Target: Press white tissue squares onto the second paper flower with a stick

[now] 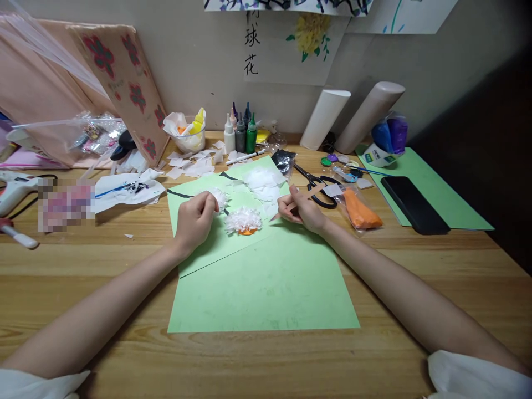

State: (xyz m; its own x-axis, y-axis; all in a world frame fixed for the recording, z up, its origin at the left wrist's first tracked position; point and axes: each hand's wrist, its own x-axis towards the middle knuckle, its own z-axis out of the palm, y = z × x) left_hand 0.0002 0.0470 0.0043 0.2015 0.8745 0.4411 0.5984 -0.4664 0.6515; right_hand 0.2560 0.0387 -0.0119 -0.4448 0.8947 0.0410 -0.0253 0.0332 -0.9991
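Left hand (pixel 194 219): fingers curled in, thumb laid against the forefinger, back of the hand turned upward. It sits over the left part of the upper green sheet (pixel 208 252), its pinched fingertips against or just beside the rear white fringed flower (pixel 220 198); I cannot tell whether a scrap is caught between them.

Right hand (pixel 305 211): closed around a slim tan stick (pixel 316 191), thumb uppermost, fingers bent underneath. Stick slants across the grip; narrow end points down and left toward the paper, other end rises toward the scissors (pixel 322 191). Contact of the tip with the paper is unclear from here.

Arms: both reach in from the near corners and converge, elbows wide. White sleeves (pixel 477 371) end around the forearms, leaving wrists bare. Left wrist bends slightly inward; right forearm runs almost straight to the hand.

Front white fringed flower (pixel 243 219): on the upper sheet between the hands, orange base (pixel 248 231) showing along its near side. Loose white paper pieces (pixel 264 183) lie behind it, by the right hand. Upper sheet overlaps the lower green sheet (pixel 266 299), flat on the wooden tabletop (pixel 103 288). Orange packet (pixel 361 210) lies right of the right hand.
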